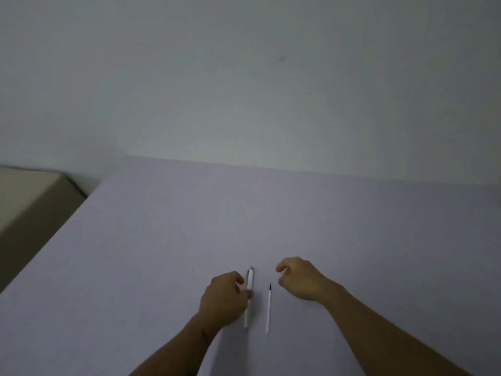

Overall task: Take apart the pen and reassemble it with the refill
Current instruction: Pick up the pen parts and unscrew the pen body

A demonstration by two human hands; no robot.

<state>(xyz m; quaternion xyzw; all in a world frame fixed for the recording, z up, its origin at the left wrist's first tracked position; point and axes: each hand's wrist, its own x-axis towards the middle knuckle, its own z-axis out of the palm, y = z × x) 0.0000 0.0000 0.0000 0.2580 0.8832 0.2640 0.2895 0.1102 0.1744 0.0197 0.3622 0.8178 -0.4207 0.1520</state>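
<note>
A white pen (249,283) lies lengthwise on the pale lilac table (162,240), its dark clip end pointing away from me. My left hand (223,297) rests at its left side, with thumb and fingers touching the pen's middle. A thin white refill (268,310) with a dark tip lies parallel to the pen, a little to its right. My right hand (301,279) hovers right of the refill, fingers curled and apart, holding nothing.
The table runs back to a plain pale wall (244,77). Off its left edge stands a beige piece of furniture (29,202), lower than the tabletop.
</note>
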